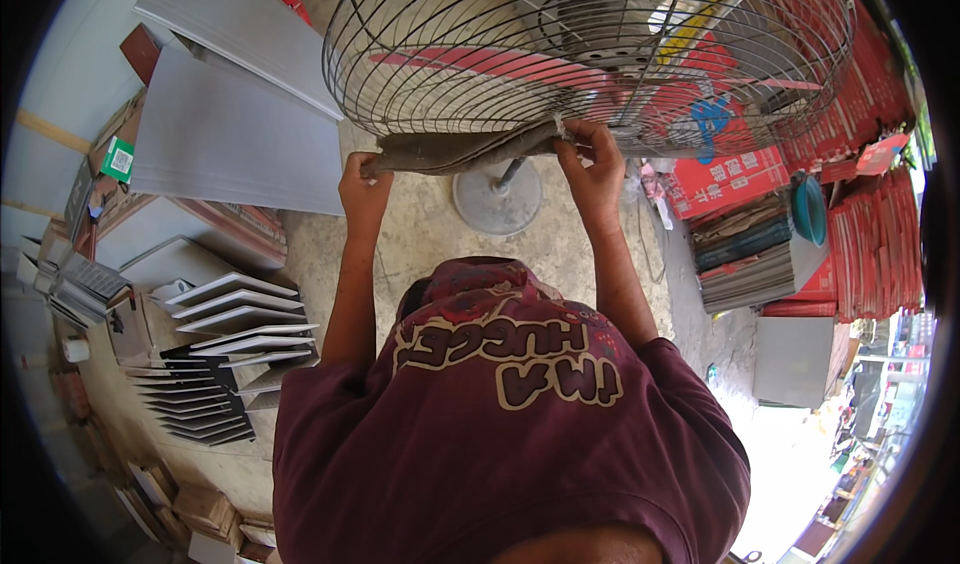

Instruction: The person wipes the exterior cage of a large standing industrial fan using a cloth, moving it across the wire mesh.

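A grey-brown cloth [460, 151] is stretched between my two hands, folded over on itself. Its left end is pinched in my left hand [366, 186], and my right hand [592, 169] grips the right end between thumb and fingers. The cloth lies right at the near lower edge of a large fan's wire cage [450, 94]; whether it touches the wires I cannot tell. Behind the wires show reddish-pink fan blades [480, 64]. Below the cloth stands the fan's round grey base [497, 202] on the floor.
Large grey panels [230, 129] lean at the left, above a rack of upright tiles or boards [245, 314]. At the right are stacked red cartons [875, 244], a teal basin [808, 211] and a grey box [795, 359]. A thin cord runs along the floor right of the base.
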Available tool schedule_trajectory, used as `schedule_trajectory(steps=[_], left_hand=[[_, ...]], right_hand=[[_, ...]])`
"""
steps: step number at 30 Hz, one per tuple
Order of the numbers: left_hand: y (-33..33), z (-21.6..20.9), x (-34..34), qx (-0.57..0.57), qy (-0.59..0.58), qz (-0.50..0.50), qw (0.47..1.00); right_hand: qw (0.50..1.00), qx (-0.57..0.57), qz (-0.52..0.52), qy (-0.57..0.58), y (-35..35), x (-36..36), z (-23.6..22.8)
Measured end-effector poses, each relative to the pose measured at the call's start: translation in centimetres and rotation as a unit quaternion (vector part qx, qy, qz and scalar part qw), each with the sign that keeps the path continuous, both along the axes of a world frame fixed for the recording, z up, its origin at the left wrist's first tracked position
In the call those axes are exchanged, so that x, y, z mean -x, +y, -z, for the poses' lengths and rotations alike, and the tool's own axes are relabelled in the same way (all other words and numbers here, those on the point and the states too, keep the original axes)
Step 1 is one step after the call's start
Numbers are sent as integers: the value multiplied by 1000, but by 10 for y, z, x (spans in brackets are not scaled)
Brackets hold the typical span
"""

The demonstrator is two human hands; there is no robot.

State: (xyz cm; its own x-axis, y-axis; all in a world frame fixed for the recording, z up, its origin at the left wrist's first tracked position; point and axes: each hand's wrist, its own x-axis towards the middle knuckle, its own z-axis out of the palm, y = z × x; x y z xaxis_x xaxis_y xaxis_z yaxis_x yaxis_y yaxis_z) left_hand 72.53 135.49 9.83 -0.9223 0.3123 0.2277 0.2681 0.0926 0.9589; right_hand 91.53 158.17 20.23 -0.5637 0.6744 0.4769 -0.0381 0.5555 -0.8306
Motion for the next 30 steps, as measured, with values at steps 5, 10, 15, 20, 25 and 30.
schedule_trajectory(steps=[5,10,15,20,25,30], left_hand=[[2,30,-17,50,-35,55,997],[8,57,-22,-69,-127,115,983],[15,37,-31,-112,-253,128,952],[19,28,-32,-86,-258,125,954],[21,13,-33,-94,-244,145,954],[21,-5,-36,-98,-239,137,956]], right_hand=[[997,-83,-4,-12,-10,-2,-18],[985,-164,-42,14,-31,7,-59],[950,-288,-106,57,-51,32,-92],[893,-408,-167,94,-78,64,-116],[840,-498,-167,139,-97,92,-134],[831,-517,-157,131,-99,104,-147]])
